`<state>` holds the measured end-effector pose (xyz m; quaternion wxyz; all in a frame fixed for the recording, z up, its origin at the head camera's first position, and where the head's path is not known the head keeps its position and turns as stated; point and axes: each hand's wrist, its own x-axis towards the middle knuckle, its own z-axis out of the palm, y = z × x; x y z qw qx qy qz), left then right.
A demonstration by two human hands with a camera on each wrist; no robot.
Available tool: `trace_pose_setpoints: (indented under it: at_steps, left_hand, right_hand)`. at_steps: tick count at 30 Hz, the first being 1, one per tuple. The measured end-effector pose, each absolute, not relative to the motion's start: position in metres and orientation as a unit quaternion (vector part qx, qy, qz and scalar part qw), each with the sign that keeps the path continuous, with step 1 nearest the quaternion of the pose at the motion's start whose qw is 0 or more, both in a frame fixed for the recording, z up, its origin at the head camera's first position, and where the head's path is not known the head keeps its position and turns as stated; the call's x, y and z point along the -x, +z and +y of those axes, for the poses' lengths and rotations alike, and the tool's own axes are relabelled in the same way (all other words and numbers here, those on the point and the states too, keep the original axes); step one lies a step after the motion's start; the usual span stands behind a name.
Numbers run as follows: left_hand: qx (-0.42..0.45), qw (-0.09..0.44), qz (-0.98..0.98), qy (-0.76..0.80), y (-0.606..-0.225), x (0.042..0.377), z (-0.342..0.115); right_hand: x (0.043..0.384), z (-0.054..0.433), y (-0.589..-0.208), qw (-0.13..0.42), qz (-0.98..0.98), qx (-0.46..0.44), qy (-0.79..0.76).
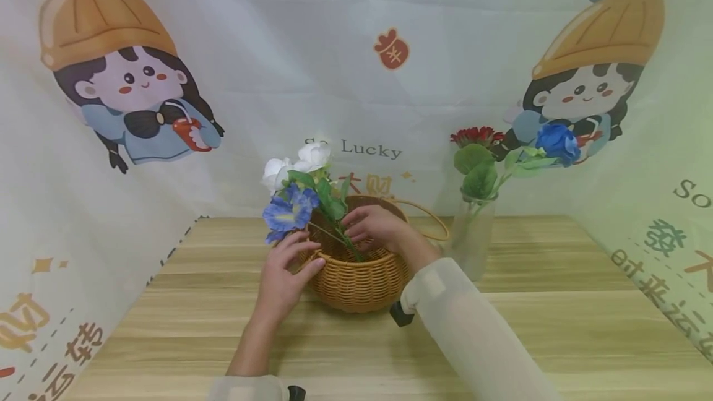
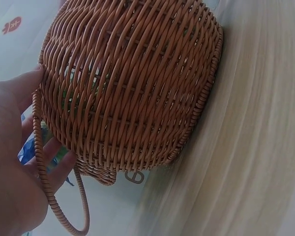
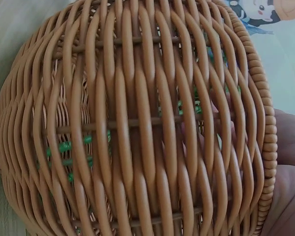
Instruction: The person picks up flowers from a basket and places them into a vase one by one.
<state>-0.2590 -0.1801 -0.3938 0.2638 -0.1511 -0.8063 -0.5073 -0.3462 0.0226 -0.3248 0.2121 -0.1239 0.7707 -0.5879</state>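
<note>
Flowers (image 1: 302,198), two white and one blue, lean from one basket (image 1: 359,286), left grip (image 1: 285,274) apart, right grip (image 1: 380,226) unclear.

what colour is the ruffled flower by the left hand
The ruffled flower is violet-blue with a yellowish streak; the head view shows it best.

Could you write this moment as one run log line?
left hand: touching basket | right hand: in basket opening, beside stems, grip unclear | basket: white flowers, blue-violet flower | clear vase: red flower, blue rose
</note>
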Motion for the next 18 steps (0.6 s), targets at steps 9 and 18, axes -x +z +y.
trace_pose_setpoints:
  at_steps: [9, 18]
  left_hand:
    - [0.15, 0.264, -0.803, -0.512, -0.3939, 0.2594, -0.1803]
    - [0.151, 0.264, -0.806, -0.507, -0.3945, 0.2594, -0.1804]
  right_hand:
    - [0.346, 0.022, -0.3241, 0.236, 0.782, 0.136, -0.56]
    - [0.3469, 0.023, -0.3278, 0.205, 0.787, 0.152, -0.561]
